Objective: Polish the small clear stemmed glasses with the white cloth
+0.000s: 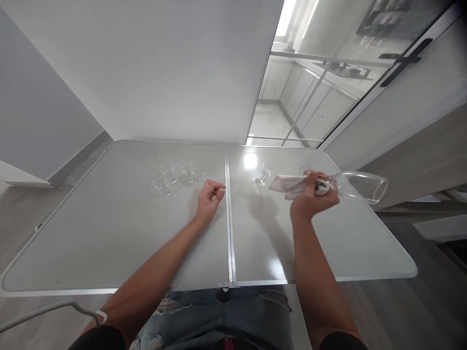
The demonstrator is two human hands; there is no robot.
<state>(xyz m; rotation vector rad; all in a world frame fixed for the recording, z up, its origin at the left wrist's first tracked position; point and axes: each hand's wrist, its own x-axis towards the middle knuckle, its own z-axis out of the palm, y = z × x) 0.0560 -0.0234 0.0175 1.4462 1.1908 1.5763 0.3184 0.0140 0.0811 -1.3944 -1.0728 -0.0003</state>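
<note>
My right hand (pixel 314 197) is closed around the stem of a clear wine glass (pixel 361 187) and a white cloth (pixel 290 184). The glass lies sideways in the air with its bowl pointing right, while the cloth trails out to the left. Over the table, near its centre seam, my left hand (pixel 210 198) is held with loosely bent fingers, thumb and forefinger apart, and nothing in it. Between the hands but farther back, another stemmed glass (pixel 261 181) stands on the table. Left of my left hand is a cluster of several clear glasses (pixel 174 177), hard to tell apart.
The pale folding table (pixel 120 233) has a metal rim and a metal seam (pixel 229 218) down its middle. A white wall (pixel 175 73) rises behind it. A glazed door (pixel 302 92) stands at the back right. A grey cable (pixel 47 311) hangs by my left forearm.
</note>
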